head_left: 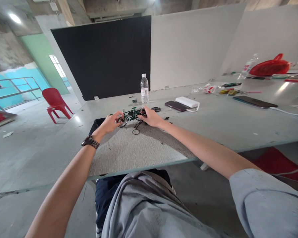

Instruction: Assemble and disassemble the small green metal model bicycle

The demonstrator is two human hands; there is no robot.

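Note:
A small green model bicycle (131, 114) with black wheels stands upright on the grey table between my hands. My left hand (111, 122) pinches it at the wheel on the left. Fingers of my right hand (151, 117) close round the wheel on the right. Just below the bicycle lies a thin black ring (136, 132), beside some thin dark parts. A loose spoked wheel (156, 109) rests flat behind my right hand. Small dark pieces (167, 118) lie to the right of that hand.
A clear water bottle (144, 89) stands behind the bicycle. To its right are a dark phone (176, 105) and a white power bank (187, 101) with a cable. Another phone (254, 101) and a red bag (270, 67) lie farther right. A black panel (106, 59) rises behind the table.

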